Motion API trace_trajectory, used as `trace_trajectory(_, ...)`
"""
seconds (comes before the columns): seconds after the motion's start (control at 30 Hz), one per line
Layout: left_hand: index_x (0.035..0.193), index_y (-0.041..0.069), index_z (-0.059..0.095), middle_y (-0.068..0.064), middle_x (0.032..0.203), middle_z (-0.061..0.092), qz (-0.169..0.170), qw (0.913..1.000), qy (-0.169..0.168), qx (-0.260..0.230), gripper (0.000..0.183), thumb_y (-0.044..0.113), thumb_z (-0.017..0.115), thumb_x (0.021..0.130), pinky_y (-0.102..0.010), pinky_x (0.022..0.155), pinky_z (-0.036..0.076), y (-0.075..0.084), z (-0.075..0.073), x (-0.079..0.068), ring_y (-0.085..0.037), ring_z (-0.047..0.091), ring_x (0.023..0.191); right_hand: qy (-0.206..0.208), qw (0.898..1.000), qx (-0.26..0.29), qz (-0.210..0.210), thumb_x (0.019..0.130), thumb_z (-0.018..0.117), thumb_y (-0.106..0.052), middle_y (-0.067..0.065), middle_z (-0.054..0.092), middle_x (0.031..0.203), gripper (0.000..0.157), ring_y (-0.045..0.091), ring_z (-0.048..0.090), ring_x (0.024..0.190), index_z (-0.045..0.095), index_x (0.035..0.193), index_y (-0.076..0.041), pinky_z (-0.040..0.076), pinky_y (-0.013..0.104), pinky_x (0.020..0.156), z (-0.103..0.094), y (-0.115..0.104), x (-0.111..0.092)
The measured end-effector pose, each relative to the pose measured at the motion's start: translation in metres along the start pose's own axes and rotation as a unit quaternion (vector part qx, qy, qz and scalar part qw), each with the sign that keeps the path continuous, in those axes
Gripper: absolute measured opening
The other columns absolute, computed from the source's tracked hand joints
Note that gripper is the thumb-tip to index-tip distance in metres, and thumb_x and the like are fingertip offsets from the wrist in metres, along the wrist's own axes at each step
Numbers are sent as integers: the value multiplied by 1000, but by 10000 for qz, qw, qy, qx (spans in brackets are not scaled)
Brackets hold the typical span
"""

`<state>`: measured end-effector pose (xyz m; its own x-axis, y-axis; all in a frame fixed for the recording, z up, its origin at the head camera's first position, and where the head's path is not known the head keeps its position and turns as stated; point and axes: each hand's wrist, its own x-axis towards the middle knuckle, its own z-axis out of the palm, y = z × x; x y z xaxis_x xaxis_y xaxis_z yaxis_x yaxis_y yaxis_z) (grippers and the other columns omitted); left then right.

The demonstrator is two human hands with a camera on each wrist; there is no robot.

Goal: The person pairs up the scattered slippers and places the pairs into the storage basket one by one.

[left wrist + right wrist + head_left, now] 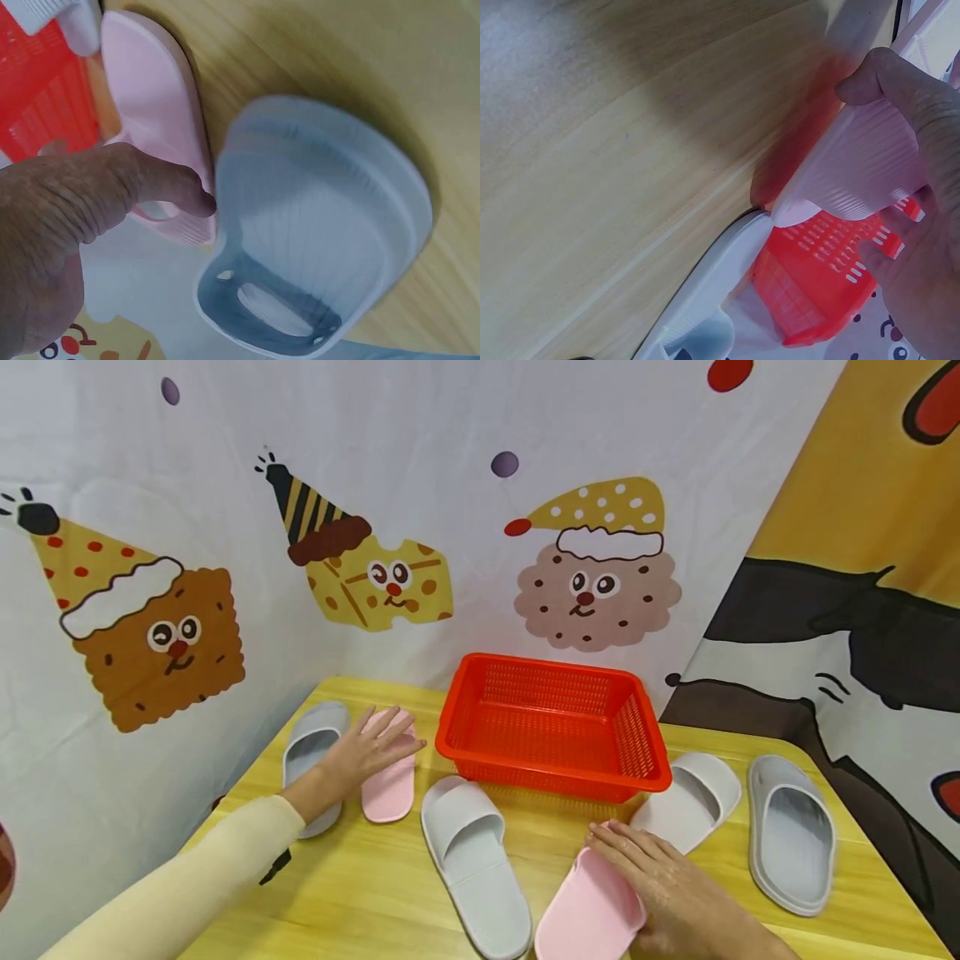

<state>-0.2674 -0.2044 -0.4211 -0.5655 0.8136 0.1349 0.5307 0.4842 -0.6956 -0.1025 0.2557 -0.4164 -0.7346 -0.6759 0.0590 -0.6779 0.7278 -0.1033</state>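
Observation:
My left hand (pixel 367 752), fingers spread and mostly straight, lies over the toe end of a pink slipper (pixel 390 793) at the left. In the left wrist view its thumb is at the side of that pink slipper (pixel 150 82), close to a blue-grey slipper (pixel 307 202). My right hand (pixel 660 872) grips a second pink slipper (pixel 592 910) near the front. The right wrist view has this slipper (pixel 862 157) tilted on its side, thumb on one side and fingers on the other.
A red plastic basket (pixel 551 781) stands at the back of the wooden table (pixel 330 902), nothing visible in it. A light grey slipper (pixel 483 877) lies between the hands. Right of the basket are a whitish slipper (pixel 675 810) and a grey slipper (pixel 791 843). A printed cloth hangs behind.

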Motion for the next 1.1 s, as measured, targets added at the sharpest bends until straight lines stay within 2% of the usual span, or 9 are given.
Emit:
trace_trajectory(0.1, 141, 36, 27, -9, 147, 20, -21, 9977, -450, 508, 96, 22, 79, 61, -53, 99, 25, -1, 5, 1, -33, 23, 130, -111, 9998, 26, 158, 59, 57, -74, -14, 13, 148, 107, 19, 15, 133, 13, 145, -27, -4, 21, 104, -1, -3, -1)
trace_trajectory(0.3, 143, 35, 18, -8, 148, 16, 215, 9913, -1074, 730, 98, 38, 75, 63, -53, 100, 21, -3, 9, 9, -34, 17, 132, 10, 9998, -12, 194, 60, 55, -76, -12, 15, 148, 106, 18, 17, 133, 14, 145, -27, -1, 19, 103, 3, -5, 0)
trace_trajectory(0.5, 140, 34, 25, -6, 143, 27, 416, 9919, -1019, 637, 90, 35, 74, 65, -51, 98, 26, -2, 16, 19, -34, 24, 129, 160, 9997, 99, -186, 63, 59, -70, -7, 17, 148, 105, 21, 18, 132, 17, 145, -20, -1, 23, 105, 9, -5, 1)
trace_trajectory(0.63, 140, 35, 25, -6, 142, 29, 443, 9888, -1265, 654, 83, 33, 71, 70, -50, 98, 27, 1, 16, 24, -33, 26, 128, 147, 9997, 117, -175, 64, 61, -69, -7, 18, 147, 104, 19, 19, 132, 17, 145, -20, -3, 21, 104, 9, -5, 1)
trace_trajectory(0.77, 139, 35, 26, -7, 141, 29, 527, 9840, -1547, 714, 77, 32, 68, 74, -50, 98, 27, 1, 14, 30, -32, 25, 128, 144, 9998, 106, -44, 62, 62, -69, -9, 20, 146, 104, 17, 22, 130, 17, 145, -25, 7, 27, 106, 8, -6, 2)
trace_trajectory(0.87, 136, 34, 29, -7, 139, 31, 605, 9827, -1573, 770, 75, 30, 68, 73, -50, 97, 29, 0, 15, 31, -32, 26, 127, 121, 9999, 70, 80, 62, 63, -69, -12, 20, 145, 103, 14, 23, 129, 17, 144, -28, 18, 34, 105, 7, -6, 3)
trace_trajectory(0.97, 132, 33, 34, -7, 136, 35, 629, 9863, -1379, 659, 71, 26, 70, 72, -50, 95, 32, -3, 18, 30, -32, 30, 125, 125, 9999, -1, 112, 61, 64, -68, -14, 20, 145, 102, 12, 23, 128, 18, 144, -29, 12, 31, 106, 7, -6, 3)
trace_trajectory(1.03, 130, 31, 37, -8, 133, 37, 647, 9892, -1239, 448, 69, 22, 71, 71, -50, 94, 33, -5, 20, 29, -32, 32, 124, 158, 9998, -58, 117, 61, 65, -67, -14, 21, 145, 103, 11, 23, 128, 18, 144, -29, 3, 24, 105, 7, -6, 4)
trace_trajectory(1.1, 129, 30, 39, -8, 131, 39, 656, 9907, -1173, 227, 69, 22, 73, 70, -50, 94, 33, -7, 22, 26, -32, 33, 123, 206, 9997, -94, 95, 60, 66, -66, -12, 21, 145, 104, 13, 23, 128, 19, 144, -28, -1, 21, 104, 7, -6, 3)
